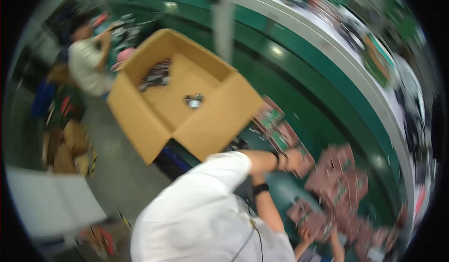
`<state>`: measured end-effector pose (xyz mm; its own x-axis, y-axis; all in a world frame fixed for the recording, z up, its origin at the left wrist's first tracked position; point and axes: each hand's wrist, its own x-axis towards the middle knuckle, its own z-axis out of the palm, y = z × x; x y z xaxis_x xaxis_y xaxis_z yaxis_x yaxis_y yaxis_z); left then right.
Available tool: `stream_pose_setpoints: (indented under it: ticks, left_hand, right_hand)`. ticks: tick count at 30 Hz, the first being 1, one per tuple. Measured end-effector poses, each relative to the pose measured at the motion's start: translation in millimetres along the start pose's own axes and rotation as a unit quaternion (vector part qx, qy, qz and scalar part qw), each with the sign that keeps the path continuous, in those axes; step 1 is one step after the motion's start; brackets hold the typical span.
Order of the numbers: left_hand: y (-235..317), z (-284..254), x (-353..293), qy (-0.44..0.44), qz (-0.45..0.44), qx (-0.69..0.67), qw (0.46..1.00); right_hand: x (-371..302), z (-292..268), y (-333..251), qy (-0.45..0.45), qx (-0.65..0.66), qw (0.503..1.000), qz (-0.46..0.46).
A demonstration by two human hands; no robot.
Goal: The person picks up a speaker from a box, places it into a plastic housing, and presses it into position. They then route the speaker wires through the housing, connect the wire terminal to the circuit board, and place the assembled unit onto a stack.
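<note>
My left forearm, with a dark band at the wrist, reaches right across the green work surface. My left hand [293, 161] is over the end of a row of pinkish-brown flat pieces with green patches [283, 136]; its fingers are smeared by motion. Under the left forearm lies my right hand [257, 178], mostly hidden, behind a black wrist strap. More pinkish-brown pieces [336, 173] lie in a loose heap to the right. Just left of my arms stands a large open cardboard box [135, 117], holding a small shiny metallic item [193, 101] and a dark bundle [158, 75].
A co-worker's hands [320, 236] are at the heap's near end. Another person [89, 63] works at far left. A pale post [222, 23] rises behind the box. A long white ledge [327, 47] carries assorted items. Brown cartons [72, 143] sit on the left floor.
</note>
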<state>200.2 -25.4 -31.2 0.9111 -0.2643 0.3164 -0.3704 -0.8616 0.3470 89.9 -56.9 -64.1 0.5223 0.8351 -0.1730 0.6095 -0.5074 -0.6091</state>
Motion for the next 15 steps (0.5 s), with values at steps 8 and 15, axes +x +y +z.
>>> stream_pose_setpoints:
  ticks: [8, 15]
  left_hand:
    - [15.5, 2.8, -11.6, -0.219, 0.074, 0.164, 0.959]
    - [40.4, 1.4, -74.1, -0.238, 0.167, 0.116, 0.95]
  right_hand:
    - [-26.4, -27.0, 6.3, -0.142, 0.028, 0.985, -0.091]
    - [-106.6, -129.3, 1.0, -0.248, 0.202, 0.943, -0.096]
